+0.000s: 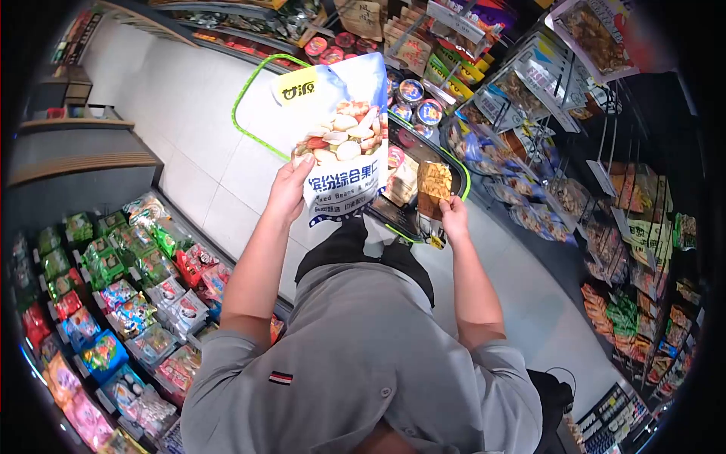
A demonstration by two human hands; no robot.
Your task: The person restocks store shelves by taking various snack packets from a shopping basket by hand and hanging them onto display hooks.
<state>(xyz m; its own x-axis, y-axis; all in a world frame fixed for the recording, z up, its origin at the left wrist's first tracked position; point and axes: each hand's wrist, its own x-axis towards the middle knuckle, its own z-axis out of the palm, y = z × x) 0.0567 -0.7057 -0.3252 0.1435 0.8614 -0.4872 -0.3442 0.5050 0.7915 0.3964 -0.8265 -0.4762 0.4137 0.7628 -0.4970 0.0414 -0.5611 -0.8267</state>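
My left hand (290, 184) grips the lower left edge of a large white and blue bag of mixed nuts (344, 140), held upright with its printed front showing. To the right, my right hand (454, 215) pinches the edge of a small brown snack packet (434, 184). That packet is over a black basket with a green rim (463, 168). Part of the basket is hidden behind the large bag, and some packages show inside it. A green handle loop (243, 98) reaches out at the basket's left.
Packets hang on hooks along the right shelf (544, 144). A low display (144, 295) of bagged snacks stands on the left. Round tubs (411, 91) and pouches fill the shelf ahead. Pale floor tiles (185, 121) lie between the displays.
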